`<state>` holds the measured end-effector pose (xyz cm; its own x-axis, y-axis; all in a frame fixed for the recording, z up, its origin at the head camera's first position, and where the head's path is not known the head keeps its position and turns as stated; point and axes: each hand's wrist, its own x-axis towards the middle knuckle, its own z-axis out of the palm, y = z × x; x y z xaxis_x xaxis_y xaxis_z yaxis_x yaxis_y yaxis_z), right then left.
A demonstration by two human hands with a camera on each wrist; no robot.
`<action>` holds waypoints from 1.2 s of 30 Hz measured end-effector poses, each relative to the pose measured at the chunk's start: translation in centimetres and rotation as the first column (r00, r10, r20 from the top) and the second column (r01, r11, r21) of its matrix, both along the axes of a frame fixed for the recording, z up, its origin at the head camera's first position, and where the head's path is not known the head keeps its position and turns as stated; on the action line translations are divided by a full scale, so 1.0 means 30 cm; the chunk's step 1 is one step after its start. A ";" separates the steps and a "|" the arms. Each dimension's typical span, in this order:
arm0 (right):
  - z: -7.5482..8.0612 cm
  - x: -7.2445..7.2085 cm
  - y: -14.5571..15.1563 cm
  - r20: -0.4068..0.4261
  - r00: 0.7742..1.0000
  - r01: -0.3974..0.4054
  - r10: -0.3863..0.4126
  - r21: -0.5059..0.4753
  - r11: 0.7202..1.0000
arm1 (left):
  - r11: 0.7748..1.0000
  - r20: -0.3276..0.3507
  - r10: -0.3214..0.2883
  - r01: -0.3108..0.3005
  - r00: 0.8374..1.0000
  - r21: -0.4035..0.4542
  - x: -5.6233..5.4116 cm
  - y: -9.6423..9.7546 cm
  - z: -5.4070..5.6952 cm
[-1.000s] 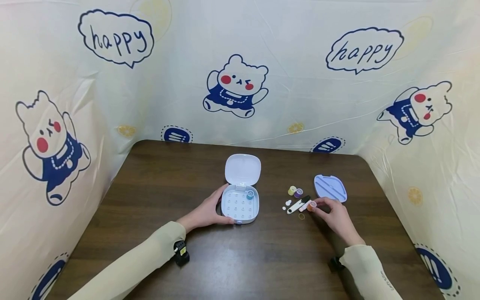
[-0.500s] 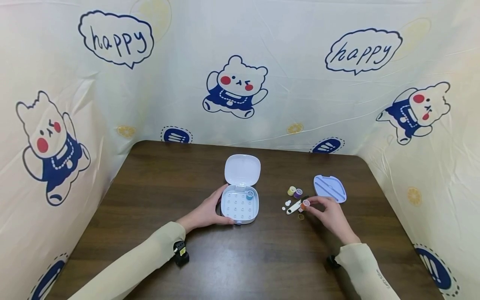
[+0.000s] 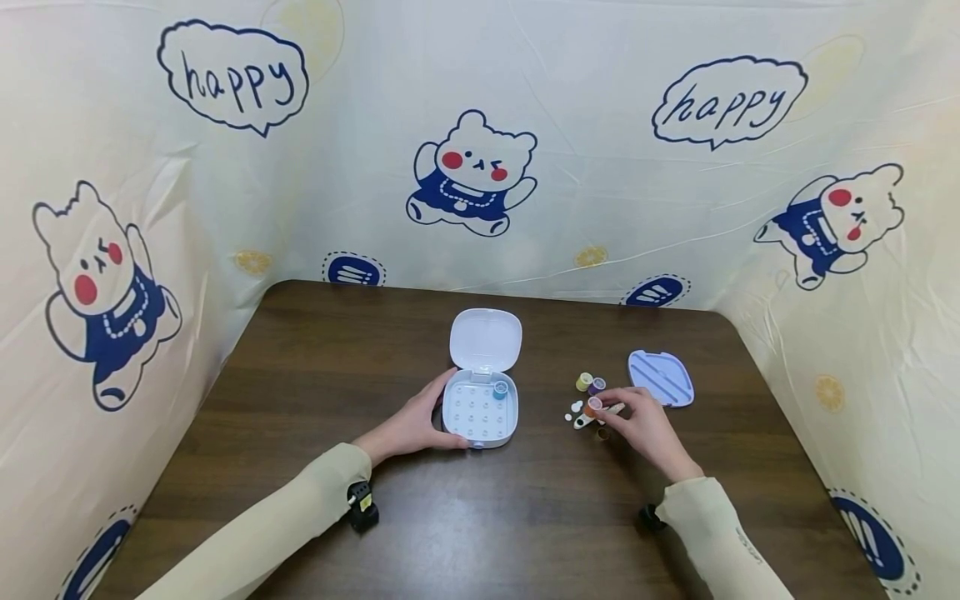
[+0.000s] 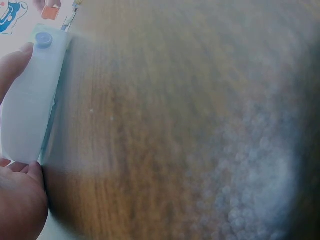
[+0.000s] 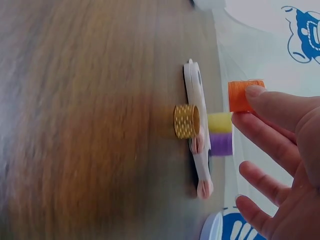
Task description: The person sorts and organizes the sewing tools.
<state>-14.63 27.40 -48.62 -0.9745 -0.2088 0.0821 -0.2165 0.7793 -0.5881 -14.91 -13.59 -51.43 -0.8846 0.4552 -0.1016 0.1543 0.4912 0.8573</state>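
My left hand point(image 3: 412, 423) holds the left side of a white sewing box point(image 3: 480, 421), thumb at the front and fingers round the back. The box's lid point(image 3: 486, 337) stands open behind it. One blue thread spool point(image 3: 499, 389) sits on a peg at the box's back right; the other pegs are bare. Off to the right, my right hand point(image 3: 645, 425) pinches an orange thread spool point(image 5: 238, 96) between thumb and index finger. It hangs over white thread snips point(image 5: 194, 82) and a gold thimble point(image 5: 184, 121) on the table.
Yellow point(image 3: 583, 382) and purple point(image 3: 597, 386) thread spools stand side by side beyond the right hand. Small white pieces point(image 3: 576, 407) lie to its left. A blue-lilac tray insert point(image 3: 660, 377) rests at the back right of the brown table point(image 3: 337, 333). A printed cloth surrounds the table.
My right hand has moved left with the orange spool, passing over the snips. The left hand and the box have stayed in place.
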 end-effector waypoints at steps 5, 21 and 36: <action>0.001 -0.005 -0.033 0.019 1.000 -0.004 0.004 0.002 1.000 | 1.000 0.005 0.001 -0.001 1.000 -0.001 -0.001 -0.001 -0.002; 0.011 -0.017 -0.116 0.123 0.992 -0.011 0.016 -0.041 0.999 | 1.000 0.004 0.006 -0.006 1.000 0.000 0.001 0.000 -0.002; 0.045 -0.041 -0.211 0.108 0.993 -0.048 0.054 -0.054 0.997 | 1.000 0.005 0.009 -0.009 1.000 0.002 0.001 -0.002 0.000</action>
